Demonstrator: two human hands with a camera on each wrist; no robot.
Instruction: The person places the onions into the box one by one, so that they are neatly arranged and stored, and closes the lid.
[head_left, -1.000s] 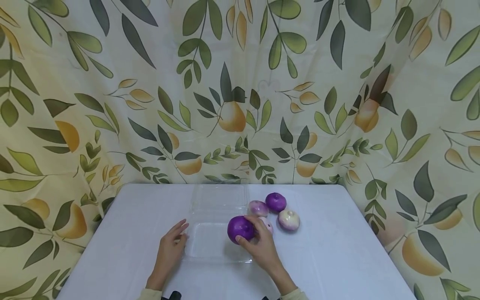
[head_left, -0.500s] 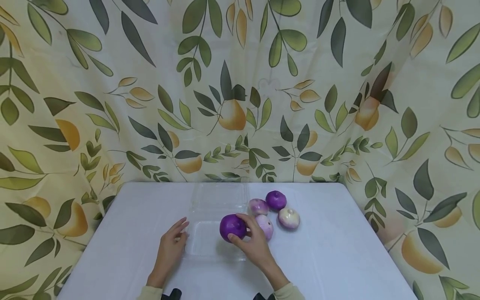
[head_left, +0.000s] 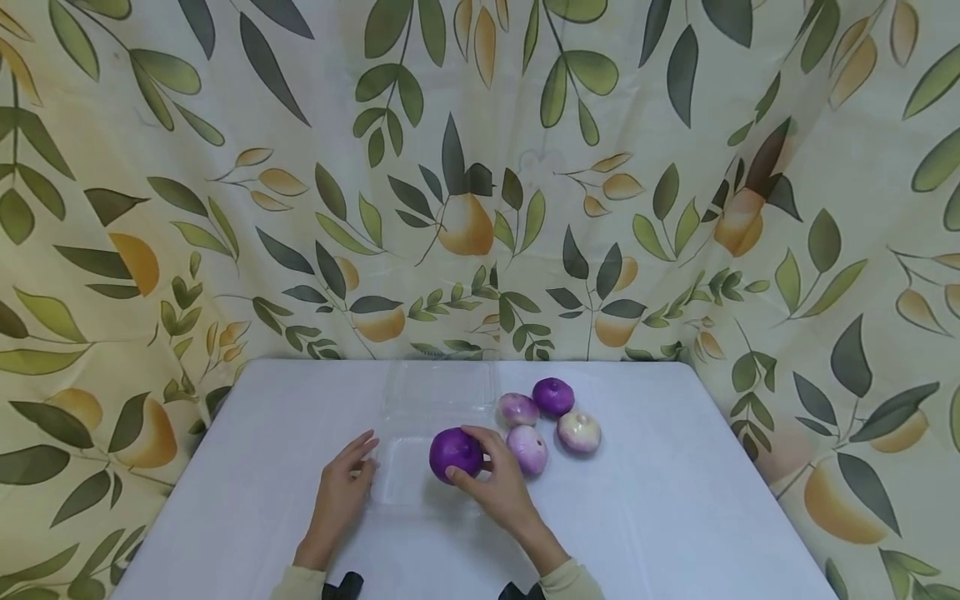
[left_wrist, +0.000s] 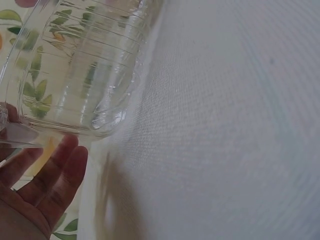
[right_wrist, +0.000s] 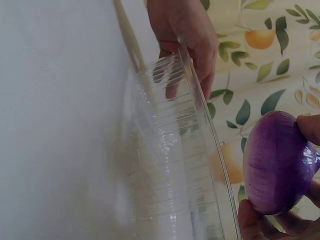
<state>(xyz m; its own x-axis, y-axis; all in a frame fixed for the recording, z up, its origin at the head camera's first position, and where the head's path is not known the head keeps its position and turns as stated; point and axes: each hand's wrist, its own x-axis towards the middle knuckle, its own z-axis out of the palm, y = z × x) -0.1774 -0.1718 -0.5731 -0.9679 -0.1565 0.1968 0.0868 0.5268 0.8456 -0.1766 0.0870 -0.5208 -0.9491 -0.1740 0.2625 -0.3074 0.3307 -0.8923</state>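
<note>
My right hand (head_left: 491, 487) grips a dark purple onion (head_left: 454, 452) (right_wrist: 278, 162) and holds it over the clear plastic clamshell box (head_left: 420, 479) (right_wrist: 175, 165) (left_wrist: 85, 70) on the white table (head_left: 675, 508). The box lies open, its lid (head_left: 438, 387) flat behind it. At the box's left rim rests my left hand (head_left: 345, 483) (left_wrist: 47, 182) (right_wrist: 182, 35), fingers nearly straight and touching the edge. Right of the box lie three more onions: a pale purple one (head_left: 528, 450), a pinkish one (head_left: 518, 409) and a dark purple one (head_left: 553, 396).
A whitish onion (head_left: 579, 432) lies furthest right in the cluster. A leaf-and-fruit patterned curtain (head_left: 480, 183) hangs behind and beside the table. Bare tabletop stretches to the right and to the front left.
My right hand has carried the dark purple onion leftward, from the box's right edge to over its tray. The left hand has stayed at the box's left rim.
</note>
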